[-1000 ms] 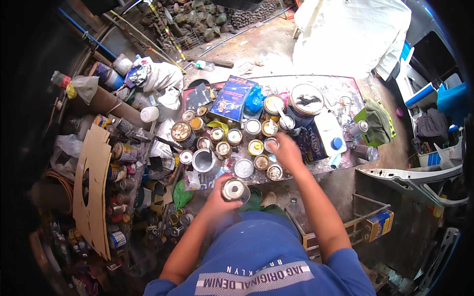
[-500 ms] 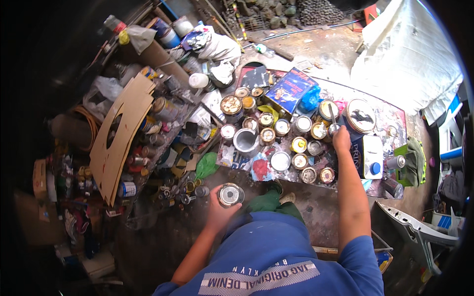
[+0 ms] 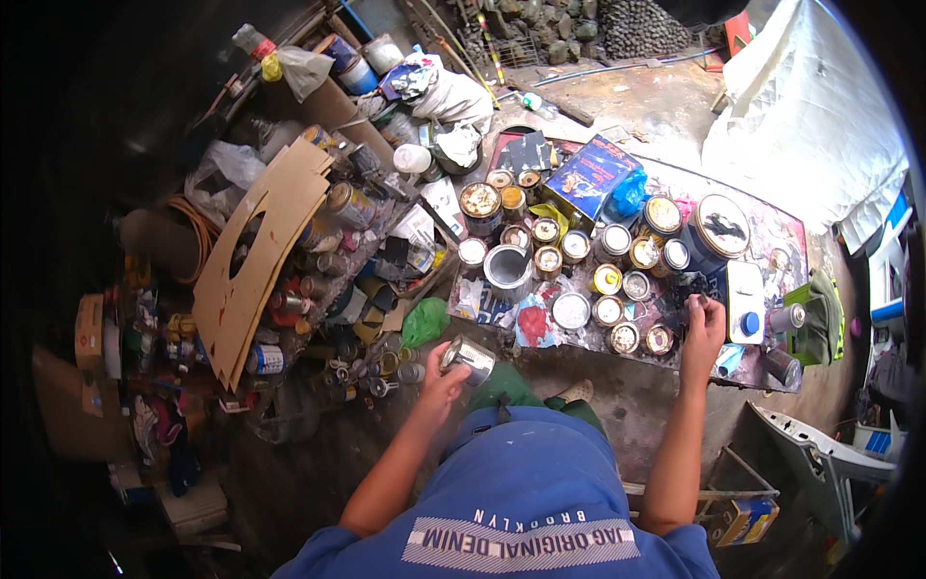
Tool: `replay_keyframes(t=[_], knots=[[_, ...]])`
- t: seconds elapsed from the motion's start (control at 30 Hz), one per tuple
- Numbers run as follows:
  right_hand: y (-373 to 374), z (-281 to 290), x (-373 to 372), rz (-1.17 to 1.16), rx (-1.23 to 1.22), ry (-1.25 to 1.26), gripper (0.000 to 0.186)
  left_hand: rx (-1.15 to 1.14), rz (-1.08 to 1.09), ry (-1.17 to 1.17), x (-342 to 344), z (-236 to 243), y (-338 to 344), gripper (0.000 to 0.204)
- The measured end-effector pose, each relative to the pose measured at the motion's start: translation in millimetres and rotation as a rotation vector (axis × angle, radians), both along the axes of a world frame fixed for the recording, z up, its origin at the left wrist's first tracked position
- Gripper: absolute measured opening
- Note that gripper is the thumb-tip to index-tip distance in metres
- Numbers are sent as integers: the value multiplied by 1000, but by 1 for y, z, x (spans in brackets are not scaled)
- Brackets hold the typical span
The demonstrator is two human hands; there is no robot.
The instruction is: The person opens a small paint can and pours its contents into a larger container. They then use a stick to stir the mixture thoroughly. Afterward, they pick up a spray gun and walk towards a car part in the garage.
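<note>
- Head view, left hand: my left hand (image 3: 442, 386) is clamped around a silver can (image 3: 471, 361). The can is tilted, short of the table's near edge and above my green trousers (image 3: 506, 384).
- Head view, right hand: my right hand (image 3: 704, 333) is over the near right part of the table (image 3: 779, 236), fingers drawn in toward the thumb. I cannot tell whether anything is pinched between them. The two hands are well apart.
- Surroundings: a white-topped jug (image 3: 743, 289) with a blue cap (image 3: 749, 323) stands just right of the right hand. Two small cans (image 3: 624, 338) (image 3: 659, 340) stand to its left, near the edge. An open grey can (image 3: 508, 289) stands farther left.
- Grip: I should hold the silver can by its wall, fingers clear of the rim. Its contents are not visible, so I should treat it as possibly full and level it.
- Clearance: I should lift the right hand straight up before any sideways travel; a low sweep could tip the small cans or catch the jug.
- Control: I should watch the right fingertips while the left wrist stays steady.
</note>
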State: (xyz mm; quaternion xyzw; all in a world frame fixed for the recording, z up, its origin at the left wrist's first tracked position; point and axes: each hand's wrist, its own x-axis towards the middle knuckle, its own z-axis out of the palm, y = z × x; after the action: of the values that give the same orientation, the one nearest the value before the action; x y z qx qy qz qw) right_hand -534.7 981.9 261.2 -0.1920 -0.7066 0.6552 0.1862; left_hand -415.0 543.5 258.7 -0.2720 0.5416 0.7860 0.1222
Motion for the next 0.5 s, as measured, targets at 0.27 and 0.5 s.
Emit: replay_keyframes(t=[0.27,0.5], knots=[[-120,-11,55,350,78,-562,18,-870,-490,182,-76,-62,-64,88],[-279,-58,63,588,10,-651,29,-955,-834,408,-156,-145,-111,85]])
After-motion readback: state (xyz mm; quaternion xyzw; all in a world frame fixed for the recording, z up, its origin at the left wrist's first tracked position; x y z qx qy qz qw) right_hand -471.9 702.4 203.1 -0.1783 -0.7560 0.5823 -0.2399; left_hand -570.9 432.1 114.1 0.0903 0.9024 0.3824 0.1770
